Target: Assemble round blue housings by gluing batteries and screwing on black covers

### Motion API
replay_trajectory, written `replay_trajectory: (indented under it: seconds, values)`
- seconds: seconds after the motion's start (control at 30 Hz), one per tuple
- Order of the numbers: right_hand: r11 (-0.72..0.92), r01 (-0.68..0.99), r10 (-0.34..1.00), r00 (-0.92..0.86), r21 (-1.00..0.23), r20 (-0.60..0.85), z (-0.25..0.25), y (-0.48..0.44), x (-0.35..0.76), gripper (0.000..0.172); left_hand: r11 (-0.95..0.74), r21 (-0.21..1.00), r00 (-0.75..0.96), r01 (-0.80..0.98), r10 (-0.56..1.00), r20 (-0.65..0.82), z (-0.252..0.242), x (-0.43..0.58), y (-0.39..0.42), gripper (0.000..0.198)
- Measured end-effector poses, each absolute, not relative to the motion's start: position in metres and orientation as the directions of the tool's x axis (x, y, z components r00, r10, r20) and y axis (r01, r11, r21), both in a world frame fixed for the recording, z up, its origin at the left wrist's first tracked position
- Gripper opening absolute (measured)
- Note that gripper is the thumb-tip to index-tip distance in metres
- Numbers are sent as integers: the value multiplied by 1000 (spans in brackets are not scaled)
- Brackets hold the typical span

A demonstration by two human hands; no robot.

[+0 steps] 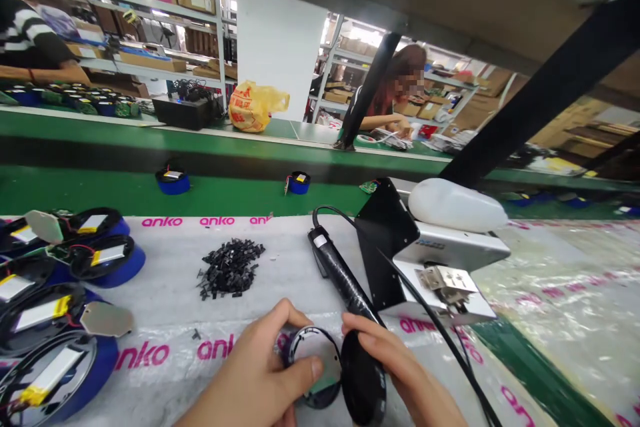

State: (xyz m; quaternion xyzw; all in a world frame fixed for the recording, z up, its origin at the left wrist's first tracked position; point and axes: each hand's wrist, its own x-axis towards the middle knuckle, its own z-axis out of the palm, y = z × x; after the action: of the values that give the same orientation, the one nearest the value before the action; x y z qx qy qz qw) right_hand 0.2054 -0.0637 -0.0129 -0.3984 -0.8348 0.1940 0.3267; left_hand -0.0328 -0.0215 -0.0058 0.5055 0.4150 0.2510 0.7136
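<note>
My left hand (pixel 260 373) is closed round a small round black housing (pixel 314 363) with a pale disc inside, thumb on its rim. My right hand (pixel 405 373) grips a black oval part (pixel 363 383) held on edge right beside the housing. Just behind my hands a black wrapped handheld tool (pixel 340 273) with a cable lies on the table. A pile of small black clips (pixel 230 268) sits further back to the left.
Several blue-and-black round units with flat batteries (pixel 55 300) crowd the left edge. A metal press fixture with a white cap (pixel 440 247) stands at right. Beyond runs a green conveyor (pixel 225 190) carrying two blue units. Other people work at the far bench.
</note>
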Motion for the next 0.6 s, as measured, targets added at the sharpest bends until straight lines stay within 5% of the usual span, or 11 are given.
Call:
replay_trajectory:
  seconds: [0.37, 0.6]
  values:
    - [630, 681, 769, -483, -372, 418, 2, -70, 188, 66, 388, 921, 516, 28, 784, -346, -16, -29, -25, 33]
    - [703, 649, 704, -577, -290, 415, 11, -54, 169, 68, 512, 822, 636, -250, 727, -259, -19, -40, -23, 43]
